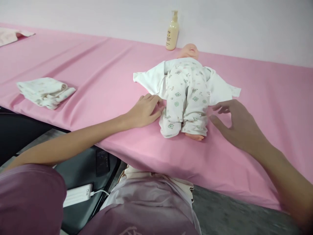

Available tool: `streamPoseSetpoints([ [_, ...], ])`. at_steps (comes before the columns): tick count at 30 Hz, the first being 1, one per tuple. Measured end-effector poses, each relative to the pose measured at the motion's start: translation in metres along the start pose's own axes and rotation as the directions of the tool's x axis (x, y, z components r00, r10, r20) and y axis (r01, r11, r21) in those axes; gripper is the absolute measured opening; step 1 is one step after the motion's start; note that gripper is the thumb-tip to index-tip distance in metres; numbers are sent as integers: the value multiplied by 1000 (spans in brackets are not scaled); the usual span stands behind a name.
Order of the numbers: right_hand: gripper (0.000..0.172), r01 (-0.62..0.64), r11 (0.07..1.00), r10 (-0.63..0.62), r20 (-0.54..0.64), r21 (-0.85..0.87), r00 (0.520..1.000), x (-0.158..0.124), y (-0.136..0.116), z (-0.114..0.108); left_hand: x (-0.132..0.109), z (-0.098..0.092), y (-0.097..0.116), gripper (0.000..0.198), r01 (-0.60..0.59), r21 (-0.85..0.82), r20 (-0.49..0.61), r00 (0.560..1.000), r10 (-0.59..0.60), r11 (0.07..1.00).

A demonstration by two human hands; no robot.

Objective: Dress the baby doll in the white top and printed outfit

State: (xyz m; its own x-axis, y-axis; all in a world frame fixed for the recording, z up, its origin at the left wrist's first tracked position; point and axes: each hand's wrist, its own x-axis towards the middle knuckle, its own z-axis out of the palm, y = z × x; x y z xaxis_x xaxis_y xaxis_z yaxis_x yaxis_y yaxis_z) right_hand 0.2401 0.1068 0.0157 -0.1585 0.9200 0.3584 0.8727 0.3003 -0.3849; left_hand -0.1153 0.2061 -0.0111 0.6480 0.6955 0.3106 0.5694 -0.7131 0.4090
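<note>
A baby doll (188, 52) lies on its back on the pink table cover (97, 71), feet toward me. It wears printed white trousers (184, 101), and an open white top (149, 80) is spread out under it. My left hand (144, 111) rests flat on the cover beside the doll's left leg, fingers stretched toward the trouser leg and holding nothing. To the right of the doll's legs, my right hand (236, 122) hovers with fingers spread apart and nothing in it. One bare foot (195, 136) sticks out of the trousers.
A folded stack of printed baby clothes (45, 91) lies at the left. A cream pump bottle (172, 32) stands by the wall behind the doll's head. A white power bank with cable (78, 194) sits on a dark chair below the table edge.
</note>
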Motion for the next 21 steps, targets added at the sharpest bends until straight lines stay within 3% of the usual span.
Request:
streamPoseSetpoints([
  [4, 30, 115, 993, -115, 0, -12, 993, -17, -31, 1, -18, -3, 20, 34, -44, -40, 54, 997, 46, 998],
  [7, 29, 136, 990, -136, -9, -29, 991, -2, -34, 0, -3, -7, 13, 37, -46, 10, -35, 998, 46, 999],
  [10, 30, 109, 994, -109, -63, -5, 992, 37, -22, -4, 38, -13, -11, 34, -19, 23, -176, 984, 23, 1000],
  [13, 28, 44, 992, -29, -118, 120, 993, 93, -2, -2, 97, -19, -42, 30, -5, -39, -259, 966, -5, 999],
  [17, 26, -52, 976, 79, -124, 210, 989, 170, 31, 14, 167, -17, -70, 25, 45, -172, -196, 977, -79, 984],
  [21, 33, -51, 978, 56, -19, 203, 998, 219, 65, 28, 198, -13, -81, 29, 92, -276, -76, 990, -117, 957],
])
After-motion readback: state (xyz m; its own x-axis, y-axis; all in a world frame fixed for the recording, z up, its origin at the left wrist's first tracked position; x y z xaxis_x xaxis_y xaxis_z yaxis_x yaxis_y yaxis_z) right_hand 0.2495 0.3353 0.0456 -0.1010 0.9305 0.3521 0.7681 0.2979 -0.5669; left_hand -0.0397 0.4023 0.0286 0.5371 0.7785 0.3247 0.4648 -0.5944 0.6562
